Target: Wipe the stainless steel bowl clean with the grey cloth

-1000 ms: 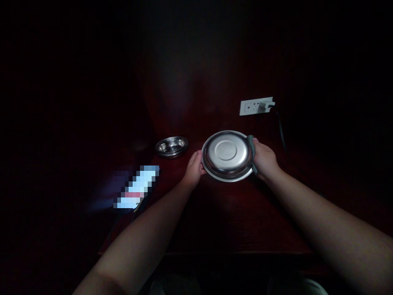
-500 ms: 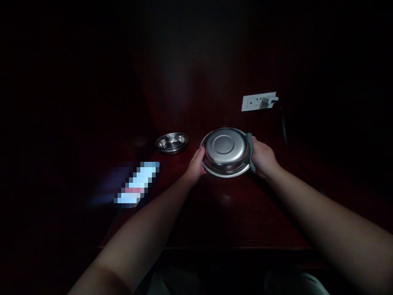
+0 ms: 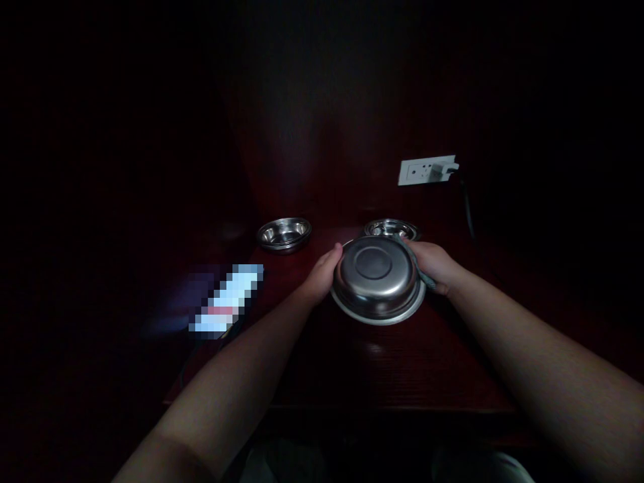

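Note:
A steel bowl is held upside down above the dark wooden table, its flat base facing me. My left hand grips its left rim with curled fingers. My right hand holds the right rim together with a grey-green cloth pressed against the bowl. Behind the held bowl a second steel bowl rests on the table. A third steel bowl sits upright further left.
A white wall socket with a plug and a dark cable is at the back right. A lit, blurred-out phone screen lies on the left of the table. The surroundings are very dark.
The held bowl has come down and toward me and tilted, which uncovers the steel bowl behind it. Both hands have moved with it.

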A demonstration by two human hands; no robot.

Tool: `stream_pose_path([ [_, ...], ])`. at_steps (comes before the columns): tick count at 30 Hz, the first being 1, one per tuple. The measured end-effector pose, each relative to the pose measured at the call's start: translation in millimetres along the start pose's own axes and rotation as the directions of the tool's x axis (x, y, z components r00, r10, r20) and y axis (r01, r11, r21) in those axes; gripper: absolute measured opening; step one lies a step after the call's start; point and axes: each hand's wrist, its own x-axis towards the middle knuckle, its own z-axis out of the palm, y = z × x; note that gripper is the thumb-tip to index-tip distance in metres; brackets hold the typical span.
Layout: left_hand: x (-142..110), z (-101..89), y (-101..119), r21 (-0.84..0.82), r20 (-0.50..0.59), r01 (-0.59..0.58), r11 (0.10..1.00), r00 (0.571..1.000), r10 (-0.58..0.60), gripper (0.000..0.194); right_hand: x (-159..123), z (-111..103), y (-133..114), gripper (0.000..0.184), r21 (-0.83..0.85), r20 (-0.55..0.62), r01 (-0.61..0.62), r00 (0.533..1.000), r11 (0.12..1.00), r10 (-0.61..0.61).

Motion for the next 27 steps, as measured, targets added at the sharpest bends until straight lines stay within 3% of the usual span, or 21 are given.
stream_pose_path([
  [4, -4.6, 1.2, 2.3, 0.069, 0.027, 0.005, 0.998, 1.000, -0.007, 0.058, -3.8, 0.2, -3.0, 0.019, -0.006, 0.056, -0.109, 0.992, 0.994, 0.109],
  [10, -3.2, 1.3, -1.2, 0.119, -0.027, -0.071, 0.990, 0.997, 0.075, 0.059, -1.3, 0.2, -2.7, 0.023, 0.014, 0.031, -0.069, 0.997, 0.998, 0.068],
  [15, 0.1, 1.2, -4.6, 0.044, -0.117, -0.113, 0.993, 0.986, 0.117, 0.053, 2.7, 0.6, -2.3, 0.024, 0.083, -0.064, 0.015, 0.998, 0.996, -0.010],
  [18, 1.3, 0.2, -6.4, -0.036, -0.113, -0.021, 0.999, 0.993, 0.017, 0.050, 7.7, -0.1, -0.7, 0.027, 0.117, -0.180, 0.104, 0.980, 0.988, -0.082],
  [21, -0.3, 0.0, -5.5, -0.077, -0.022, 0.101, 0.992, 0.994, -0.102, 0.051, 13.5, -2.3, 2.4, 0.029, 0.133, -0.260, 0.199, 0.952, 0.971, -0.160],
  [24, -3.4, 0.9, -2.8, -0.135, 0.089, 0.172, 0.976, 0.983, -0.161, 0.052, 17.0, -3.6, 6.2, 0.033, 0.065, -0.284, 0.233, 0.936, 0.970, -0.206],
  [27, -5.2, 1.1, -0.5, -0.201, 0.124, 0.198, 0.959, 0.977, -0.176, 0.054, 17.4, -2.3, 9.4, 0.038, -0.004, -0.252, 0.210, 0.946, 0.978, -0.204],
])
